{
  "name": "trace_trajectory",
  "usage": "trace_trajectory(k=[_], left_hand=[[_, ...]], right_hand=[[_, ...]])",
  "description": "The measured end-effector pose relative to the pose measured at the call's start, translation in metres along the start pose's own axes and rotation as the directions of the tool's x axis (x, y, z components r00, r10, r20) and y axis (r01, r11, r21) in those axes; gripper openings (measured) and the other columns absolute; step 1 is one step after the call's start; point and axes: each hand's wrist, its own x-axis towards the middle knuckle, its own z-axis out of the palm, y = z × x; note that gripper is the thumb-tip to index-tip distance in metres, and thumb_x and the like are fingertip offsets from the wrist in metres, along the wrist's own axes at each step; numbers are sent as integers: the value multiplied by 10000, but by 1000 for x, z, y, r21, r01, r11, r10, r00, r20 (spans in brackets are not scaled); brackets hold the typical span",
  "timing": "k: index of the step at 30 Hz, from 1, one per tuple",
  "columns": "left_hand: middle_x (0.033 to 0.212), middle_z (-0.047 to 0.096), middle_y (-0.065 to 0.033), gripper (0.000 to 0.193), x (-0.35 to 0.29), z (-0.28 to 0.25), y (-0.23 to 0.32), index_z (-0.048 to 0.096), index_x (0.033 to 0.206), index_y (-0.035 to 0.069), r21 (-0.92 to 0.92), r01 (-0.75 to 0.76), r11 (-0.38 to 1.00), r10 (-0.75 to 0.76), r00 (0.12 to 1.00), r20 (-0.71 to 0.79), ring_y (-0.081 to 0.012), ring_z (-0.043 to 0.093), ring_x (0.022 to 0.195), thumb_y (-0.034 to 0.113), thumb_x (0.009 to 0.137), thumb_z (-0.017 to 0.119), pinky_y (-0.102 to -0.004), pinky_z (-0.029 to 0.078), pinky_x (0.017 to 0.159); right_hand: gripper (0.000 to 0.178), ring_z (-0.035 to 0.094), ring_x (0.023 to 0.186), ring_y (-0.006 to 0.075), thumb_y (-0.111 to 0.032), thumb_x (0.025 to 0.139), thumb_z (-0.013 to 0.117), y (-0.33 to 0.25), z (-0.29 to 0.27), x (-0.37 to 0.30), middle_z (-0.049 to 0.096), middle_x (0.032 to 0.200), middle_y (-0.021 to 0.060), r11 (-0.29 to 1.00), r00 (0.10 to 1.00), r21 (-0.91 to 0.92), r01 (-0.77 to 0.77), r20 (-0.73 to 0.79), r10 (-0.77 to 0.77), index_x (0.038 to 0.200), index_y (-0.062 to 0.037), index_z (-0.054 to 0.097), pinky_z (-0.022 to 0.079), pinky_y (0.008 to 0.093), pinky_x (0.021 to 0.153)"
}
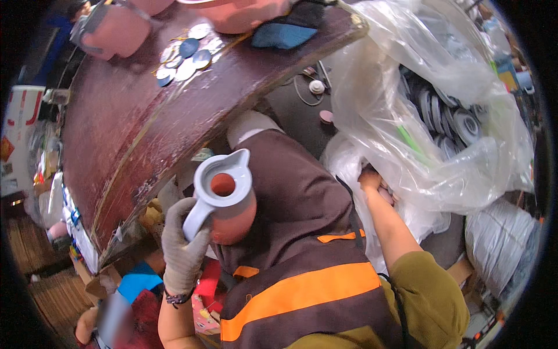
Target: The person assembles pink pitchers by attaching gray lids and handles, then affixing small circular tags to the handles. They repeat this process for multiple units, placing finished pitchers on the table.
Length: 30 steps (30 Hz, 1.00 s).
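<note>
My left hand, in a pale knit glove, grips a pitcher by its handle. The pitcher has a pinkish-orange body and a grey-blue collar, spout and handle. It is held upright above my lap, its open mouth facing up. My bare right hand reaches into a white plastic bag beside my right leg. Small pale pink pieces show next to that hand. Its fingers are mostly hidden in the bag, so I cannot make out whether they hold anything.
A worn dark-red table carries round discs, pink containers and a blue piece. On the right, a large clear bag holds grey round parts. Another person is at lower left, beside stacked cardboard.
</note>
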Motion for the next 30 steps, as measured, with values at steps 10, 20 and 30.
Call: trace_trajectory(k=[10, 20, 30], left_hand=[[797, 660, -82, 293, -10, 5, -3, 643, 999, 20, -11, -16, 1000, 17, 997, 76, -132, 619, 734, 148, 750, 731, -290, 492, 671], [871, 665, -158, 331, -23, 15, 0, 656, 1049, 93, -29, -197, 980, 199, 954, 225, -341, 650, 794, 262, 770, 713, -402, 509, 683], [944, 669, -139, 315, 53, -16, -53, 644, 1015, 42, 17, -424, 905, 425, 905, -21, -254, 657, 888, 201, 763, 747, -344, 508, 796]], right_hand=[[604, 553, 1072, 212, -453, 920, 490, 51, -276, -56, 542, 1232, 88, -183, 826, 881, -435, 310, -470, 1350, -35, 413, 452, 351, 909], [559, 486, 1135, 410, -229, 714, 718, -80, -478, -113, 487, 1236, 227, -209, 391, 591, 779, -718, -576, 1189, -36, 496, 378, 443, 983], [299, 586, 1032, 273, -264, 768, 644, -105, -505, -137, 600, 1122, 110, -615, -470, -110, 781, -751, -463, 1032, -125, 615, 467, 459, 893]])
